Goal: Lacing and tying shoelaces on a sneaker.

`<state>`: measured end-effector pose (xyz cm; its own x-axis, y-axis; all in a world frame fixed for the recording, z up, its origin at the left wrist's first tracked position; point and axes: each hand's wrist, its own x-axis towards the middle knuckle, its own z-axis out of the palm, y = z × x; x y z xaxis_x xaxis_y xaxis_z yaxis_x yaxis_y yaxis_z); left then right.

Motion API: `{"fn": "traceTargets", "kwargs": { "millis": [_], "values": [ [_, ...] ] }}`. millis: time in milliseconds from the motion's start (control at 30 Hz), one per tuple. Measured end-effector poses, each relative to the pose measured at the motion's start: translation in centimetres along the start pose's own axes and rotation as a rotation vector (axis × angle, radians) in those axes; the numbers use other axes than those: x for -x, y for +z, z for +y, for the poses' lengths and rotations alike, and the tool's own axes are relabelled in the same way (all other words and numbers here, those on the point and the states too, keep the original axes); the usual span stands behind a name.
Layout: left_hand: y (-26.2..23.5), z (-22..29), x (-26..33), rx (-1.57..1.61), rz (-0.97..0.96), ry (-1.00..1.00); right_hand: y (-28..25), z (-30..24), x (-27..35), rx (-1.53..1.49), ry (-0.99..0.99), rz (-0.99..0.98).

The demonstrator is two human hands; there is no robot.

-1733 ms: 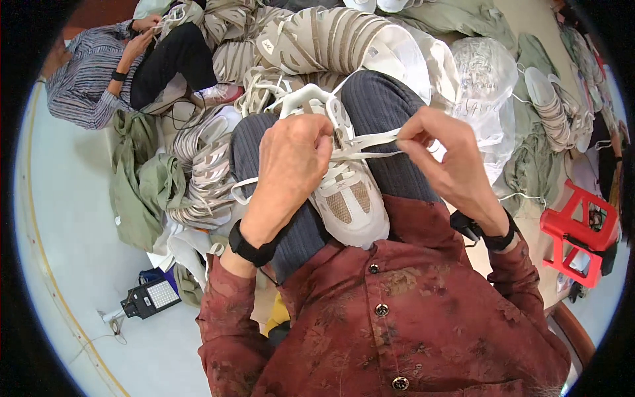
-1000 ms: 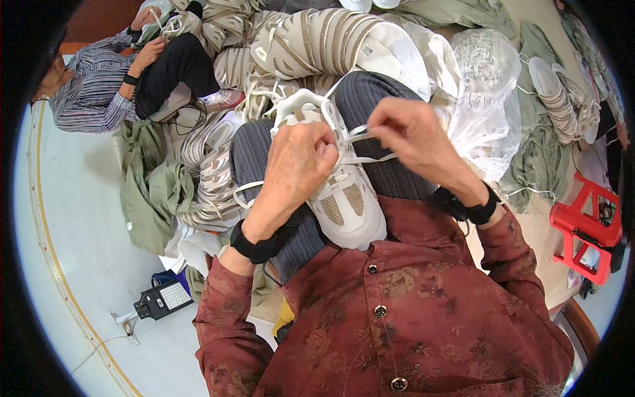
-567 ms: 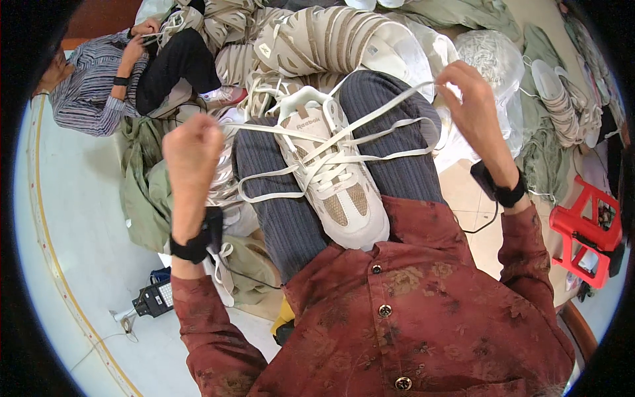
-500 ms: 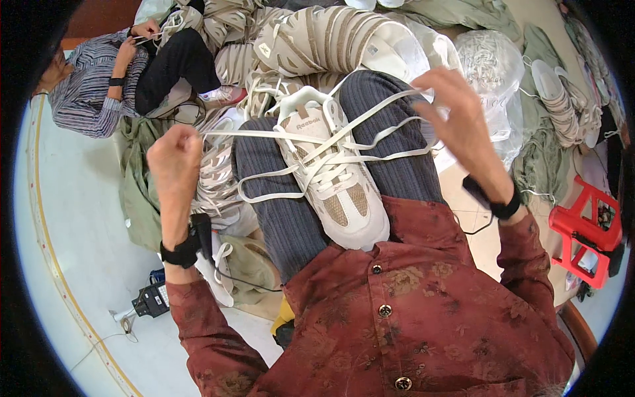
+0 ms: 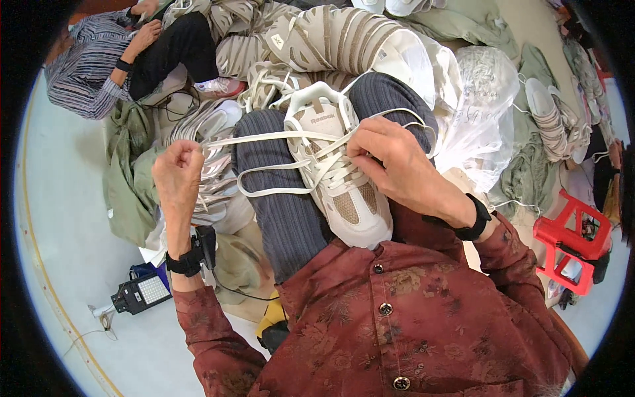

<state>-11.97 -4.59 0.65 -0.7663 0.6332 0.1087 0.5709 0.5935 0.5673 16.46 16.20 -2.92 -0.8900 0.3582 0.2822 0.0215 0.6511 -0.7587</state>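
A white and beige sneaker (image 5: pixel 344 192) lies on my lap between my knees in dark ribbed trousers, its toe toward me. My left hand (image 5: pixel 177 173) is out to the left, fist closed on the end of a white lace (image 5: pixel 251 137) pulled taut from the shoe. My right hand (image 5: pixel 390 162) rests on the shoe's lacing, its fingers pinching the laces near the eyelets. A loop of lace (image 5: pixel 264 192) hangs over my left knee.
A heap of beige and white sneakers (image 5: pixel 317 40) lies ahead, with a clear plastic bag (image 5: pixel 483 106) and green cloth (image 5: pixel 129 178). Another person (image 5: pixel 119 59) sits at the upper left. A red plastic stool (image 5: pixel 569 238) stands right; a small device (image 5: pixel 139 291) lies on the floor.
My right hand has come back from the far right down onto the shoe's lacing. My left hand has stayed out left holding the lace taut, after both hands worked at the shoe earlier.
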Motion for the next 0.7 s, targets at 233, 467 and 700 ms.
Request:
{"fn": "traceTargets", "kwargs": {
  "millis": [233, 467, 700],
  "values": [
    [-0.3, -1.3, 0.1, 0.012, 0.016, 0.008, -0.6, -0.5, -0.6, 0.020, 0.003, 0.054],
    [-6.5, -4.3, -1.9, -0.206, 0.169, 0.020, -1.7, 0.0, -0.2, -0.243, 0.119, 0.020],
    [-17.5, -16.6, -3.7, -0.592, 0.283, -0.049, -2.7, 0.3, -0.4, -0.341, 0.218, -0.058]
  ]
}}
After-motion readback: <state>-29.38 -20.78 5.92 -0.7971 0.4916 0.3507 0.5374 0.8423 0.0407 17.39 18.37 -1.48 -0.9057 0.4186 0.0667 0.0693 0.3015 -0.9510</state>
